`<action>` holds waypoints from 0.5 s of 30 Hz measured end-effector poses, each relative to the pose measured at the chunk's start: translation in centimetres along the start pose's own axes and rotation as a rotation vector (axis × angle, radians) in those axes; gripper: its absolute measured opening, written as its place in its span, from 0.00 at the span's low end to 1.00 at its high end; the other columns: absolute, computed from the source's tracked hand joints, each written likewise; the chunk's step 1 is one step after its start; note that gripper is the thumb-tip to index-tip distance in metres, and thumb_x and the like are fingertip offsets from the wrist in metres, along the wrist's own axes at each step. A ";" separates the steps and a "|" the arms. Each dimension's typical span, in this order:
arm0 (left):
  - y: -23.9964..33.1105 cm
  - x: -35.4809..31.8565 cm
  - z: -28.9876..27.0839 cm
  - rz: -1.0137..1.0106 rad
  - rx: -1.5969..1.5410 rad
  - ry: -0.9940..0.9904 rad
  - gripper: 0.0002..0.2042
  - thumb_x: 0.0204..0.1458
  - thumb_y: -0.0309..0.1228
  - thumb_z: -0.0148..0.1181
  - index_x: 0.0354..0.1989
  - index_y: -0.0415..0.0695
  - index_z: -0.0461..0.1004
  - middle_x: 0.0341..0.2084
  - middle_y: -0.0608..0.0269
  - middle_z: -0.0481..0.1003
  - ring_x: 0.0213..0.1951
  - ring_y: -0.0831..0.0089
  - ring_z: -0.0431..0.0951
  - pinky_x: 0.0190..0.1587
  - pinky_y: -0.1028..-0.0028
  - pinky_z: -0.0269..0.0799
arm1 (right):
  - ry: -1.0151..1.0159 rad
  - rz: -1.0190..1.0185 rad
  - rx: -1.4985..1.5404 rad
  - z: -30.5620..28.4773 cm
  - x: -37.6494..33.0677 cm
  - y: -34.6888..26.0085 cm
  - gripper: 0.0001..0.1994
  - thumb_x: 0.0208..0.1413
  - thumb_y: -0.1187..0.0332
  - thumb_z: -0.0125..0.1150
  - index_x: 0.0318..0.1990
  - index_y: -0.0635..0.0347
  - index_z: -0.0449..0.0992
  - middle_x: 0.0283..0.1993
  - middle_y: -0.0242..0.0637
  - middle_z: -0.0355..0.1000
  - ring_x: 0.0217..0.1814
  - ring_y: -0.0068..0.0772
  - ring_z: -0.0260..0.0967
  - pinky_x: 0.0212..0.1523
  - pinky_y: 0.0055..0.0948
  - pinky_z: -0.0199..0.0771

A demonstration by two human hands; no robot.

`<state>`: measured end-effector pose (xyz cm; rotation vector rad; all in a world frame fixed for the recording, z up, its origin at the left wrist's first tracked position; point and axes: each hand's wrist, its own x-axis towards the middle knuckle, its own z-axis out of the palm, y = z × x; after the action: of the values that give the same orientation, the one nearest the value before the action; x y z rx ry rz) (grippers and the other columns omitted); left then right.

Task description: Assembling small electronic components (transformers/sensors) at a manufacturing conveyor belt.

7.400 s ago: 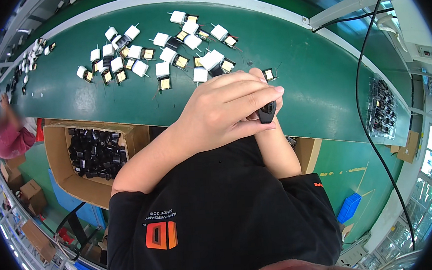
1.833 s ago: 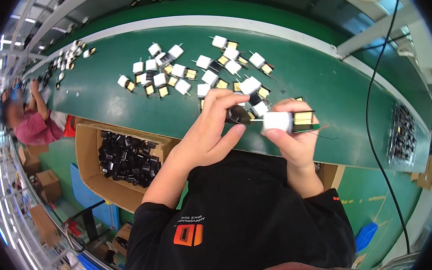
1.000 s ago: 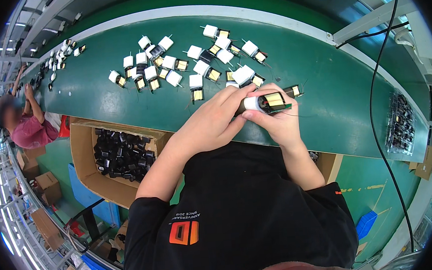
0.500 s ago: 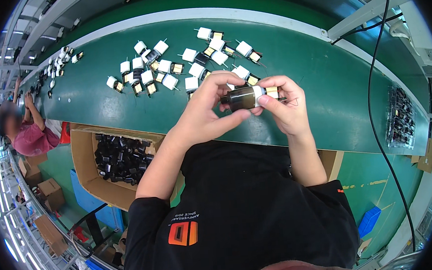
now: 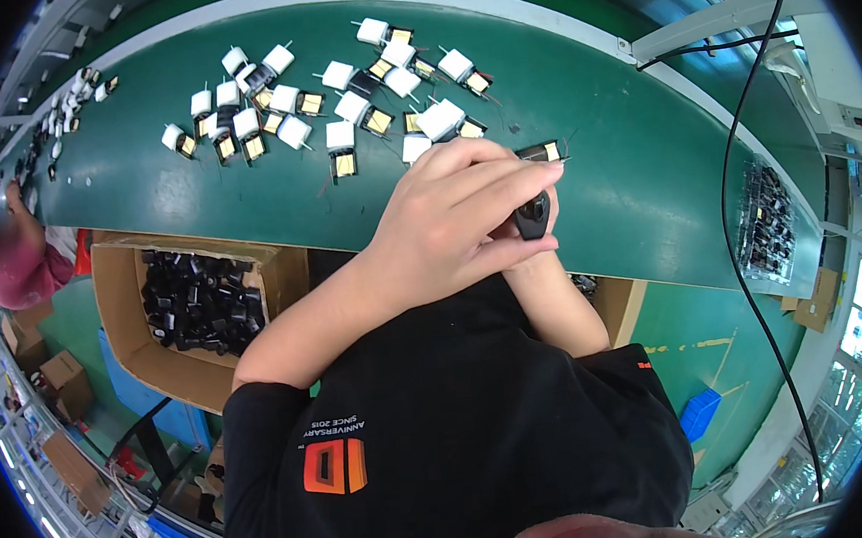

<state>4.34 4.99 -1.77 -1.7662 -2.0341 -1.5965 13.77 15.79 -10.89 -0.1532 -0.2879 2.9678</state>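
While the left hand (image 5: 448, 223) lay curled over the right hand (image 5: 538, 224) just at the near edge of the long green conveyor belt (image 5: 146, 189), the small black oval part (image 5: 533, 216) stood pinched between them, its long axis running roughly away from the person's chest toward the belt. Only its rounded black end showed past the left knuckles; the rest was covered, so the left fingers were closed about it, while the right hand's own hold was mostly hidden and could only be guessed as a closed grip from below. A small yellow-and-black wound coil block with fine wire leads (image 5: 547, 151) sat just beyond the fingertips, on the belt side of the black part, touching or very nearly touching the fingers; the view was too crowded to say which. The left hand was the nearer of the two to it and lay across the top. Farther across the belt from its near edge lay the loose scatter of white plastic blocks with yellow coil faces (image 5: 340, 105), well apart from the hands. Below the belt's near edge, to the person's left, an open brown cardboard box of black parts (image 5: 194, 306) stood under the left forearm's side. At the belt's far left end another person in a pink sleeve (image 5: 21, 268) worked, well apart.
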 end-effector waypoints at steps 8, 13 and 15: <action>0.2 0.1 0.6 0.055 -0.026 0.040 0.26 0.39 0.34 0.71 0.50 0.43 0.75 0.37 0.65 0.77 0.42 0.64 0.75 0.41 0.70 0.74 | 0.056 0.065 0.308 0.4 0.0 0.3 0.11 0.49 0.64 0.61 0.40 0.49 0.68 0.41 0.37 0.69 0.39 0.34 0.74 0.29 0.30 0.80; -0.1 0.0 0.6 0.046 -0.031 0.017 0.26 0.39 0.33 0.71 0.51 0.43 0.75 0.37 0.64 0.77 0.43 0.64 0.75 0.40 0.70 0.75 | -0.177 0.092 0.282 -0.1 0.3 0.0 0.11 0.49 0.64 0.60 0.41 0.48 0.68 0.40 0.36 0.69 0.37 0.34 0.74 0.24 0.27 0.81; -0.1 0.0 0.7 0.045 -0.028 0.013 0.26 0.39 0.33 0.72 0.51 0.43 0.75 0.37 0.64 0.77 0.43 0.64 0.75 0.40 0.69 0.76 | -0.222 0.113 0.341 -0.3 0.2 0.0 0.11 0.50 0.65 0.60 0.41 0.48 0.68 0.40 0.36 0.69 0.35 0.34 0.74 0.22 0.25 0.80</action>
<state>4.67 5.43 -2.13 -1.7928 -1.9613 -1.6269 13.65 15.86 -11.19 0.2081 0.2116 3.0904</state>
